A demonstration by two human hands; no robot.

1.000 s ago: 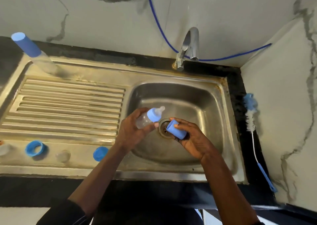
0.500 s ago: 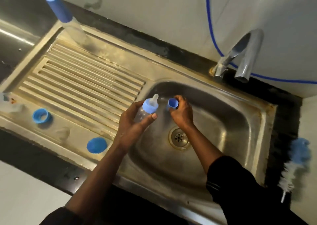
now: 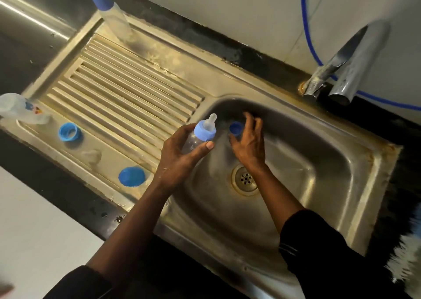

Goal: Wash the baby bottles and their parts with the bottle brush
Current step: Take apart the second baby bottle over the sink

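Stainless-steel sink set in a dark table against a pale marbled wall, viewed from above.

1. Nearest, lower right frame edge: bottle brush on the table outside the sink rim. Only blurred white bristles show; the handle is cut off.
2. Front ledge of the draining board: loose cap and blue ring, with a clear part between them too faint to identify.
3. Left grip: grasps the baby bottle round its clear body, thumb across the front just below the blue collar. The bottle is over the left edge of the basin, long axis tilted, teat up and away.
4. Right grip: just right of the bottle, apart from it, pinching the held cap, outer fingers spread. Motion blur hides the exact contact.
5. Drain: directly below the right wrist.
6. Far: second bottle at the left edge, partly cut off; tall bottle upright at the back corner, cap cropped; tap dry.

Governing relation: the brush lies right of and nearer than both grips, well apart. The right grip is the closer one but is occupied. Judgement: release the held cap first, and unscrew the collar before the brush can enter the bottle
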